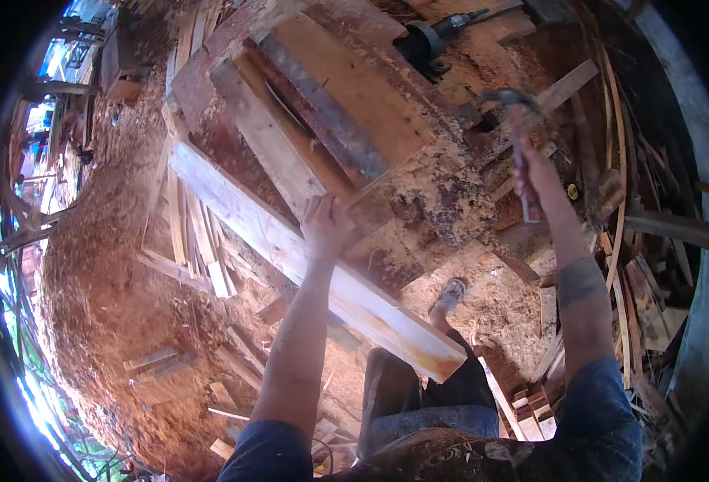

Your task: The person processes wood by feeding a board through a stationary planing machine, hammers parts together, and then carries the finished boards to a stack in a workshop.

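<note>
A long pale plank [242, 217] lies diagonally across the middle, running under my left forearm. My left hand [324, 225] has its fingers curled on wood at the plank's far side; I cannot tell which board they grip. Just beyond it is a narrower board [258, 128], lying beside a wide tan board [354, 88] with a dark edge. My right hand [533, 181] is closed around a hammer [519, 128], held up to the right of the boards with its head pointing away from me.
A dark motor-like machine [422, 48] sits at the far edge among scraps. Loose strips [202, 241] lie left, on sawdust-covered ground [97, 305]. More offcuts [643, 313] pile at the right. A small yellow object [571, 191] is there too. My foot [451, 296] shows below the bench.
</note>
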A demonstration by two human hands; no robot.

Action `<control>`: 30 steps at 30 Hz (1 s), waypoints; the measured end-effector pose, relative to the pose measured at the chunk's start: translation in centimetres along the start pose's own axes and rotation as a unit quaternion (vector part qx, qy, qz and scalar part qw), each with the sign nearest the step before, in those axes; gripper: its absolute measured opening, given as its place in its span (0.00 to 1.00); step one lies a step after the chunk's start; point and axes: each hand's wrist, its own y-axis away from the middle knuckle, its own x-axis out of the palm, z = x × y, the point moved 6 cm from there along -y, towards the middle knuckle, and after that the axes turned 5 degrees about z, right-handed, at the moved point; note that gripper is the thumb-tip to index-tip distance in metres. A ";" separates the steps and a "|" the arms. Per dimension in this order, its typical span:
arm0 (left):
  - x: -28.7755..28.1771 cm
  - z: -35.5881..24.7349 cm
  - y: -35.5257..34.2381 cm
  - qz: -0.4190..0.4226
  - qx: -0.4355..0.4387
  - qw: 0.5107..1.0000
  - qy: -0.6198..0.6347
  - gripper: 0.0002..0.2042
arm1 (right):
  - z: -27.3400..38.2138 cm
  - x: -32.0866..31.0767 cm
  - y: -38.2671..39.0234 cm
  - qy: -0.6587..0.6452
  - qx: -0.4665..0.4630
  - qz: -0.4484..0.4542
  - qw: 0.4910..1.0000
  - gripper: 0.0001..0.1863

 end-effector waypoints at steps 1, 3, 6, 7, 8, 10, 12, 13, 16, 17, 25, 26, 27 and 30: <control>0.0 0.0 0.1 0.000 -0.005 1.000 0.000 0.06 | 0.1 -0.2 -0.1 0.002 0.002 0.003 1.000 0.23; 0.0 -0.3 0.1 -0.008 -0.009 1.000 0.003 0.06 | 1.4 -1.1 -0.1 -0.113 -0.111 -0.085 0.984 0.23; 0.3 -0.8 -0.3 -0.016 -0.001 1.000 0.020 0.06 | -4.2 1.7 -1.3 0.159 -0.040 0.022 0.986 0.25; 0.2 -0.2 0.1 -0.012 -0.011 1.000 0.019 0.06 | -3.7 3.2 -0.6 0.161 -0.039 0.030 0.986 0.25; 0.2 0.4 0.5 -0.007 -0.020 1.000 0.018 0.06 | -3.5 4.7 0.1 0.174 0.009 0.072 0.982 0.25; -0.1 -0.1 0.3 -0.017 -0.012 1.000 0.017 0.05 | -2.6 5.6 1.5 0.189 0.053 0.105 0.975 0.25; -0.5 -0.3 0.2 -0.028 -0.008 0.999 0.014 0.05 | -2.0 6.0 2.0 0.196 0.046 0.110 0.973 0.24; -0.4 -0.1 0.2 -0.007 -0.018 1.000 0.016 0.05 | -2.2 6.0 2.1 0.201 0.046 0.113 0.972 0.24; 0.2 0.3 0.1 0.006 -0.037 0.999 0.024 0.04 | -3.2 5.2 1.5 0.220 0.033 0.103 0.970 0.24; 0.4 0.6 0.2 0.006 -0.042 0.999 0.031 0.04 | -3.7 4.6 1.1 0.215 0.039 0.082 0.972 0.24; 0.3 1.0 0.6 0.001 -0.025 0.998 0.051 0.05 | 1.9 -3.2 -0.3 -0.032 -0.033 -0.060 0.997 0.25; 0.5 0.9 0.5 0.008 -0.024 0.999 0.044 0.04 | 1.4 -3.3 -1.2 -0.030 -0.032 -0.063 0.997 0.25; 0.6 0.9 0.5 0.007 -0.026 0.999 0.044 0.04 | 1.2 -2.8 -1.9 -0.083 -0.093 -0.105 0.987 0.26; 0.5 1.1 0.6 -0.004 -0.019 0.999 0.046 0.05 | -2.0 2.3 -0.9 -0.004 -0.103 -0.067 0.992 0.26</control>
